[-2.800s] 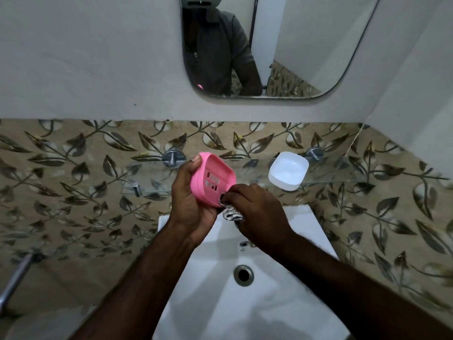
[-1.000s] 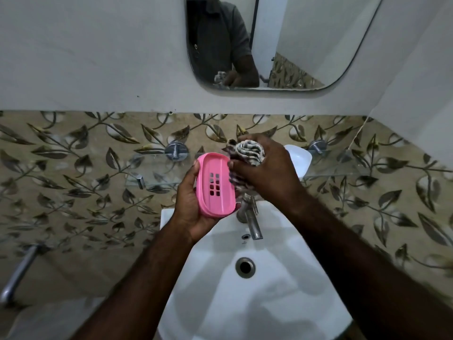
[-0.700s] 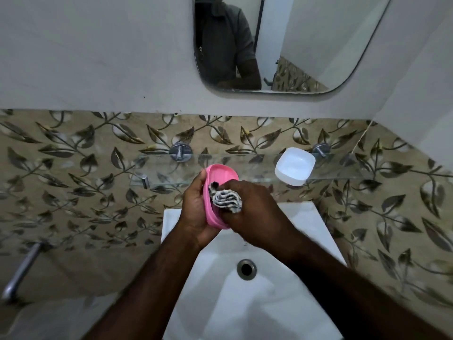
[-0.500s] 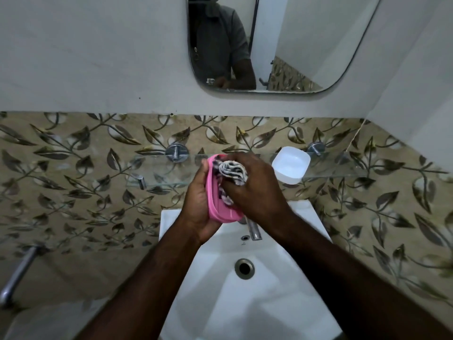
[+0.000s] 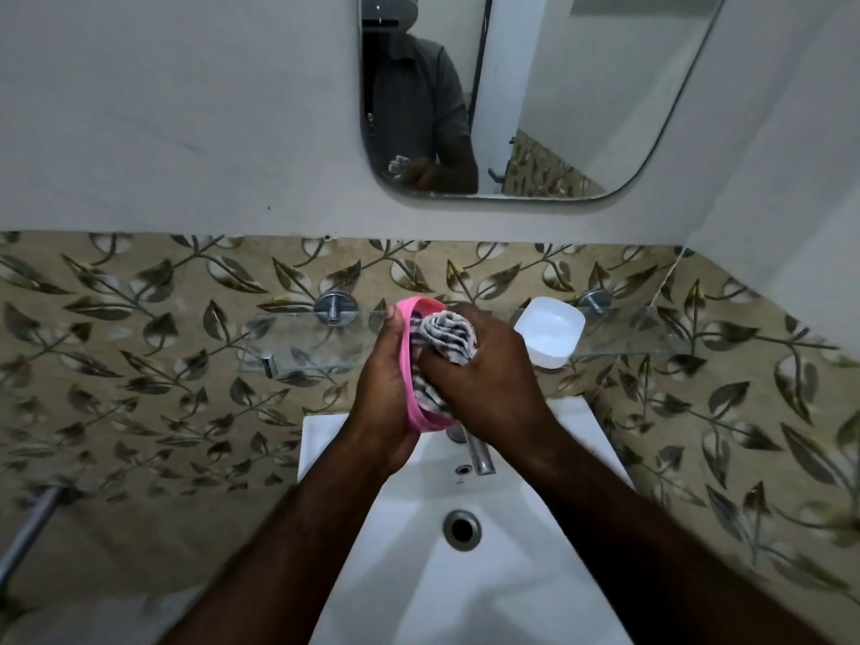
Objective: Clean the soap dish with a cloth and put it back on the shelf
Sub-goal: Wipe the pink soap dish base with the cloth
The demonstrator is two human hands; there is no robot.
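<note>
Closest to me I see the white sink (image 5: 465, 598) with its round drain hole (image 5: 461, 529) and nothing else in the bowl. At the sink's back edge a bit of the metal tap (image 5: 479, 456) pokes out from under the hands.

Above the tap, my left hand (image 5: 384, 393) is wrapped around the back of the pink soap dish (image 5: 412, 402) and grips it tight. The dish stands on its edge, with its long side running up and down. Its open side faces right, toward the other hand. My right hand (image 5: 484, 388) is squeezed around a bunched striped cloth (image 5: 446, 335) and pushes it into the hollow of the dish. The cloth fills most of the hollow, so I cannot tell what else is inside.

Behind the hands is the glass shelf (image 5: 619, 339) on the leafy wall tiles. A white tub (image 5: 549, 330) sits on it, right of the middle, just beside my right hand. It looks empty.

Farthest up is the mirror (image 5: 581, 86).
</note>
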